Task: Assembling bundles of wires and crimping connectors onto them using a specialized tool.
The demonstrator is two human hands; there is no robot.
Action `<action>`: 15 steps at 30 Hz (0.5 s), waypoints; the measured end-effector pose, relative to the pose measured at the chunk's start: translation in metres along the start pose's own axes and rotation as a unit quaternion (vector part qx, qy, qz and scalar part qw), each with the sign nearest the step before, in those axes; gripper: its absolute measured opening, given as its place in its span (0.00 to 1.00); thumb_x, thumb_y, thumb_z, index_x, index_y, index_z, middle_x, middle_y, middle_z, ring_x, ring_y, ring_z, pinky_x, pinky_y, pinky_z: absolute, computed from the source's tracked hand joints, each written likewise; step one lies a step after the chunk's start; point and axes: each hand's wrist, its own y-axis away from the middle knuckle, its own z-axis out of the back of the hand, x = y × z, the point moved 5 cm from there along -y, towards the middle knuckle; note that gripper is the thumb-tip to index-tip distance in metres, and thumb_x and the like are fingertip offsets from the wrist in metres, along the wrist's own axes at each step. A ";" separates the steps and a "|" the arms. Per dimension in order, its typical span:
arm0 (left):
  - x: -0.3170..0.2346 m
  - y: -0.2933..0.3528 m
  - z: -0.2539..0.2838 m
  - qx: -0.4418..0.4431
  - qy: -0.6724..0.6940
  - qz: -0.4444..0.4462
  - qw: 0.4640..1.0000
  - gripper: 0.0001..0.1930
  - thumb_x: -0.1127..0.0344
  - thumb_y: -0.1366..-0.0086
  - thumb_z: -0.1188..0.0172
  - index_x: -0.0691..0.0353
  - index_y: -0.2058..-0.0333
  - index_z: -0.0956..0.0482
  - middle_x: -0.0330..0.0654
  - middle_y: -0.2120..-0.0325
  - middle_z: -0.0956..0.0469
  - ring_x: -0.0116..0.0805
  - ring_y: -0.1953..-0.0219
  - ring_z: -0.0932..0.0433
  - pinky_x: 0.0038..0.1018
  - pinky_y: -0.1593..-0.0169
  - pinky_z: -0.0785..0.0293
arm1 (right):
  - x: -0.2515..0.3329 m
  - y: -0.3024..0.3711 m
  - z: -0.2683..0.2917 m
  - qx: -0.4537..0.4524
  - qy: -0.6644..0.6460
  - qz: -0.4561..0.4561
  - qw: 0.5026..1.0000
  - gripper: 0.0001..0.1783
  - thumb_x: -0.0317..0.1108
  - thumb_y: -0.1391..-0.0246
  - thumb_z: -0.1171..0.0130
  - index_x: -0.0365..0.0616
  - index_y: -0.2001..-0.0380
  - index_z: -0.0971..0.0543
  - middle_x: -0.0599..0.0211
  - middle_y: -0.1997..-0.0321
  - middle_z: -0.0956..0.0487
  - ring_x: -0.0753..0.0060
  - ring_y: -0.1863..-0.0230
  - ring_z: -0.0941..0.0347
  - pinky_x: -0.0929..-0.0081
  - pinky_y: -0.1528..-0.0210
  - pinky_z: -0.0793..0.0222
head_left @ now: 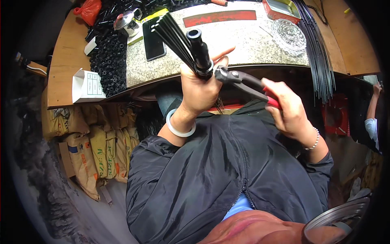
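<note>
My left hand [198, 92] is closed around a black tube [200, 53] with a ringed collar and a bundle of thin black rods [172, 40] beside it. Tube and rods stand up out of the fist, the rods leaning left with pale tips, and the index finger points out to the right. In my right hand [290, 106] are end-cutting pliers [245, 81] with red grips. Their dark jaws are at the collar, right by my left thumb; what lies between the jaws is too small to tell.
On the stone-topped table [252, 49] lie a phone [154, 42], a glass dish [289, 35] and long dark rods [319, 61] hanging over the edge. Small black parts [109, 67] are heaped beside a white box [88, 86]. Sacks [83, 156] stand below left; another person's arm [372, 107] shows far right.
</note>
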 end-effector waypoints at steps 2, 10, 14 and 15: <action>0.004 0.003 -0.002 0.027 0.096 -0.035 0.994 0.19 0.76 0.42 0.47 0.82 0.53 0.33 0.33 0.79 0.35 0.15 0.81 0.42 0.13 0.79 0.48 | -0.004 0.017 -0.021 0.250 -0.509 -0.391 0.725 0.23 0.18 0.58 0.47 0.34 0.55 0.35 0.61 0.83 0.28 0.70 0.87 0.30 0.80 0.83 0.34; 0.003 0.001 -0.004 -0.011 0.034 0.015 0.999 0.13 0.77 0.40 0.48 0.74 0.57 0.26 0.28 0.85 0.35 0.13 0.86 0.42 0.14 0.83 0.49 | -0.004 0.008 -0.023 0.154 -0.243 -0.091 0.953 0.34 0.23 0.51 0.50 0.36 0.40 0.46 0.63 0.61 0.29 0.77 0.63 0.34 0.79 0.54 0.37; 0.001 0.001 -0.004 -0.012 -0.002 -0.005 1.000 0.12 0.77 0.41 0.47 0.72 0.57 0.25 0.28 0.85 0.34 0.13 0.88 0.42 0.14 0.85 0.49 | -0.012 0.005 -0.028 0.170 -0.343 -0.182 0.906 0.29 0.23 0.45 0.56 0.37 0.39 0.45 0.61 0.57 0.30 0.74 0.57 0.34 0.76 0.48 0.40; 0.001 0.001 -0.004 -0.014 -0.007 -0.003 1.000 0.12 0.77 0.41 0.47 0.72 0.57 0.25 0.28 0.85 0.34 0.13 0.87 0.41 0.14 0.84 0.49 | -0.013 0.003 -0.028 0.139 -0.309 -0.150 0.929 0.24 0.27 0.42 0.57 0.37 0.41 0.42 0.64 0.64 0.28 0.78 0.65 0.34 0.80 0.58 0.36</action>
